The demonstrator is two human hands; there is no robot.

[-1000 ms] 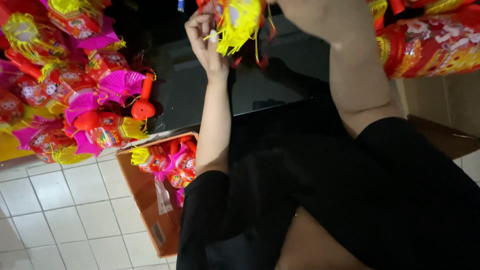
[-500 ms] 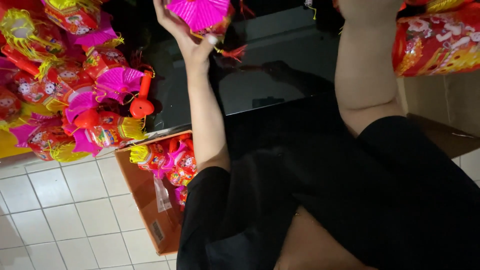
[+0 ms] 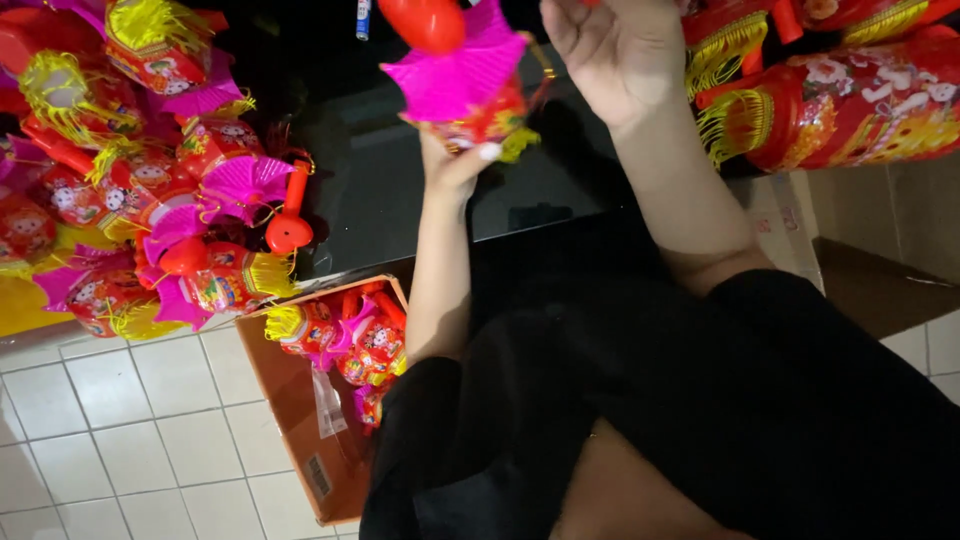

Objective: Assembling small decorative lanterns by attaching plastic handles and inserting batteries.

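My left hand [image 3: 455, 165] is raised and grips the underside of a small toy lantern [image 3: 470, 85]. The lantern has a pink pleated fan, a red printed body with yellow fringe, and a red plastic handle [image 3: 430, 20] at the top. My right hand [image 3: 610, 50] is held up just to the right of the lantern, palm showing. Its fingertips run off the top edge, so what they hold is hidden. Both forearms are bare below black sleeves.
A heap of similar pink, red and yellow lanterns [image 3: 150, 200] hangs at the left. Larger red lanterns [image 3: 850, 100] are at the upper right. An open cardboard box [image 3: 300, 420] with several lanterns stands on the white tiled floor [image 3: 100, 430], beside a dark glossy counter [image 3: 380, 190].
The lantern in my left hand has turned from yellow fringe to pink fan and come lower, with the red handle now showing. My right hand has come into view beside it.
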